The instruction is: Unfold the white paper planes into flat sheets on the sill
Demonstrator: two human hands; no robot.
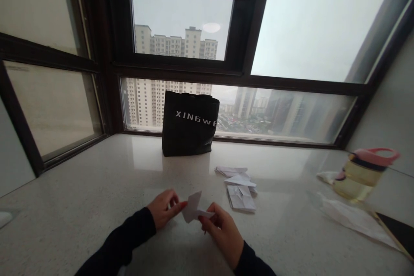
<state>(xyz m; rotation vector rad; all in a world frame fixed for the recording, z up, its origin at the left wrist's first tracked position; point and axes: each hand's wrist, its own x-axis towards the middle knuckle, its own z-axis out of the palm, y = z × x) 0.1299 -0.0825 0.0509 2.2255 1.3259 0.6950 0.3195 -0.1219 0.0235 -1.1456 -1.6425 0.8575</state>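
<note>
Our left hand has its grip nearly closed, thumb and index finger pinching the left edge of a small, creased piece of folded white paper. The folded piece is held up just above the counter, between our two hands, with one pointed flap standing upward. Our right hand pinches the narrow flap at its right end between thumb and fingers, the other fingers curled in. Dark, long sleeves cover both our wrists.

Across the pale, speckled, glossy counter, we see a smooth white object cut off at the left edge; we cannot tell what it is. Farther along, an upright black bag with the pale letters "XINGWE" stands near the window. Right of it lie several flat, folded white papers, partly overlapping. At the far right we find a clear, yellowish bottle with a pink looped lid, thin, crumpled white sheets near it, and a flat, dark panel with a pale edge.

Behind the counter, dark brown window frames run from left to right. Through the panes we see beige high-rise buildings and a grey sky, and a plain white wall closes the right side.
</note>
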